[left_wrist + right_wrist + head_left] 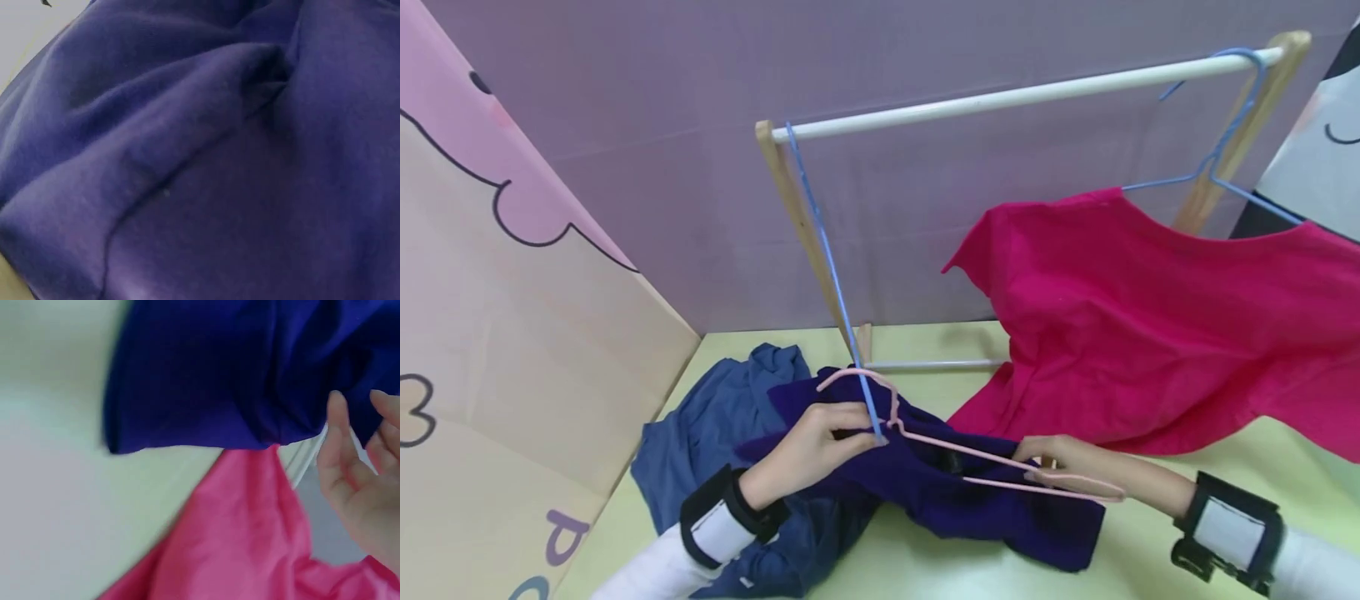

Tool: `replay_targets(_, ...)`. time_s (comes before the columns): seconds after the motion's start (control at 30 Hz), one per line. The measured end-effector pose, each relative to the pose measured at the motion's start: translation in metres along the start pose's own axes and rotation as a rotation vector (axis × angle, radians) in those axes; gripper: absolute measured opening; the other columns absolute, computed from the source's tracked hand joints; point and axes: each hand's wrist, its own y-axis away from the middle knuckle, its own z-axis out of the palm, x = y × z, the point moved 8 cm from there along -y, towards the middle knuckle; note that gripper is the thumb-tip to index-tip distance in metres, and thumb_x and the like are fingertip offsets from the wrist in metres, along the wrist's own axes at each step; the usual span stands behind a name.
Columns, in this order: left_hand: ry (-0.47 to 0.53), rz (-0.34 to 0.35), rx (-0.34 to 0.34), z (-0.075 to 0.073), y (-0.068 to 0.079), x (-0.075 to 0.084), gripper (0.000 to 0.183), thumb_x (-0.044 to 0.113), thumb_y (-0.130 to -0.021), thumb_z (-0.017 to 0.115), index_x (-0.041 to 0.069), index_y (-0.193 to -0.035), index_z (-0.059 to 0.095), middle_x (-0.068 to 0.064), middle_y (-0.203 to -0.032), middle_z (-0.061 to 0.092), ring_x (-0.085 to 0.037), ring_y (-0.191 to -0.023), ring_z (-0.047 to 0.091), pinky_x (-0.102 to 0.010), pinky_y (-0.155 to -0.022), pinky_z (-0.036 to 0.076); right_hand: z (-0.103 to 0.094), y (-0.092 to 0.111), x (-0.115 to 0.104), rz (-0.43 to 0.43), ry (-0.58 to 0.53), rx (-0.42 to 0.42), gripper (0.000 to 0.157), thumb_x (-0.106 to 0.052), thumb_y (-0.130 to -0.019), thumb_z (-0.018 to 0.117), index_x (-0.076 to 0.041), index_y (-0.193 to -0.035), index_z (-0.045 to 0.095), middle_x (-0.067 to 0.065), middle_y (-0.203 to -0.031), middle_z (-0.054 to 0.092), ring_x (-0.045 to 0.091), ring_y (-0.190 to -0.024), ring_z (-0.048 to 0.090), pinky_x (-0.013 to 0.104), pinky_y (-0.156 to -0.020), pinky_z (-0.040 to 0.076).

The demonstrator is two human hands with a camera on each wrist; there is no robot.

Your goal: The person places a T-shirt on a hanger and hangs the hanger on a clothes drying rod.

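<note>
My left hand [812,450] pinches a pink clothes hanger [970,452] at the neck below its hook. The hanger's left part is hidden in a dark purple-blue shirt [925,492], while its right end lies outside over the cloth. My right hand [1060,462] holds the shirt's edge beside the hanger's right arm, its fingertips at the fabric [250,375] in the right wrist view. Purple cloth [187,125] fills the left wrist view; the left hand is out of sight there. A blue hanger [827,250], seen edge-on from the rail, crosses in front of my left fingertips.
A clothes rack with a white rail [1000,102] and wooden posts stands at the back. On its right, a crimson shirt [1150,317] hangs from another blue hanger [1240,125]. A crumpled greyish-blue garment [700,442] lies at left on the pale yellow table [947,550].
</note>
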Motion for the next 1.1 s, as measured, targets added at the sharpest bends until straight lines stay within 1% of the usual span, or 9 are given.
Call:
replay_targets(0.13,-0.022,-0.068,0.023,-0.002,0.004,-0.013,0.01,0.002,-0.08,0.062,0.003,-0.089,0.067,-0.004,-0.09,0.066,-0.008,-0.088,0.058,-0.023,-0.071,0.047,-0.01,0.023,0.003,-0.031,-0.021,0.117,0.014,0.004,-0.084,0.054,-0.005,-0.094,0.057,0.001,-0.082,0.054,0.0,-0.066,0.048,0.018,-0.052,0.042)
replay_targets(0.33,-0.06,-0.169,0.075,-0.006,0.012,-0.03,0.012,0.004,-0.08,0.063,0.003,-0.09,0.069,-0.005,-0.091,0.067,-0.01,-0.087,0.059,-0.024,-0.074,0.047,-0.034,0.052,-0.002,0.093,0.332,0.38,0.018,-0.002,-0.077,0.064,-0.014,-0.091,0.062,-0.013,-0.08,0.05,-0.005,-0.065,0.042,0.012,-0.052,0.036)
replay_targets(0.47,-0.097,-0.214,0.091,-0.01,0.018,-0.038,0.014,0.007,-0.081,0.063,0.003,-0.092,0.069,-0.006,-0.091,0.067,-0.012,-0.086,0.06,-0.024,-0.073,0.048,-0.045,0.063,-0.016,0.078,0.458,0.484,0.028,0.0,-0.072,0.068,-0.02,-0.09,0.06,-0.014,-0.084,0.051,-0.005,-0.066,0.043,0.008,-0.055,0.033)
replay_targets(0.53,-0.114,-0.222,0.084,-0.01,0.02,-0.041,0.014,0.009,-0.082,0.062,0.003,-0.093,0.069,-0.006,-0.091,0.067,-0.012,-0.086,0.06,-0.025,-0.073,0.048,-0.049,0.064,-0.023,0.058,0.482,0.509,0.027,-0.002,-0.072,0.069,-0.021,-0.089,0.06,-0.015,-0.084,0.051,-0.005,-0.067,0.044,0.008,-0.056,0.034)
replay_targets(0.63,-0.131,-0.228,0.076,-0.009,0.02,-0.045,0.014,0.009,-0.082,0.062,0.003,-0.093,0.069,-0.007,-0.091,0.067,-0.012,-0.086,0.06,-0.025,-0.072,0.048,-0.056,0.062,-0.037,0.002,0.495,0.53,0.006,-0.017,-0.083,0.062,-0.02,-0.088,0.061,-0.015,-0.084,0.052,-0.007,-0.07,0.045,0.006,-0.058,0.036)
replay_targets(0.67,-0.124,-0.224,0.074,-0.009,0.02,-0.045,0.015,0.009,-0.082,0.062,0.003,-0.093,0.069,-0.007,-0.091,0.067,-0.012,-0.085,0.06,-0.024,-0.072,0.048,-0.058,0.06,-0.041,-0.017,0.485,0.534,0.005,-0.022,-0.086,0.058,-0.019,-0.088,0.061,-0.015,-0.084,0.053,-0.007,-0.073,0.046,0.006,-0.06,0.038)
replay_targets(0.77,-0.098,-0.205,0.074,-0.006,0.018,-0.043,0.013,0.008,-0.082,0.061,0.003,-0.092,0.069,-0.006,-0.091,0.067,-0.01,-0.085,0.06,-0.023,-0.072,0.048,-0.061,0.051,-0.057,-0.087,0.439,0.544,0.023,-0.032,-0.09,0.047,-0.015,-0.09,0.064,-0.011,-0.086,0.056,-0.006,-0.08,0.049,0.006,-0.066,0.04)
replay_targets(0.93,-0.041,-0.163,0.076,0.0,0.014,-0.036,0.011,0.005,-0.082,0.061,0.002,-0.09,0.069,-0.006,-0.09,0.066,-0.007,-0.083,0.058,-0.022,-0.071,0.047,-0.06,0.035,-0.073,-0.167,0.335,0.541,0.025,-0.028,-0.091,0.048,-0.011,-0.092,0.066,-0.004,-0.092,0.059,0.0,-0.089,0.052,0.009,-0.07,0.04)
replay_targets(1.1,-0.004,-0.13,0.096,0.003,0.011,-0.032,0.011,0.004,-0.082,0.06,0.001,-0.089,0.068,-0.006,-0.086,0.066,-0.004,-0.078,0.055,-0.022,-0.067,0.047,-0.052,0.026,-0.074,-0.155,0.322,0.506,0.026,-0.028,-0.089,0.049,-0.01,-0.095,0.067,0.0,-0.102,0.06,0.0,-0.088,0.055,0.009,-0.065,0.043)
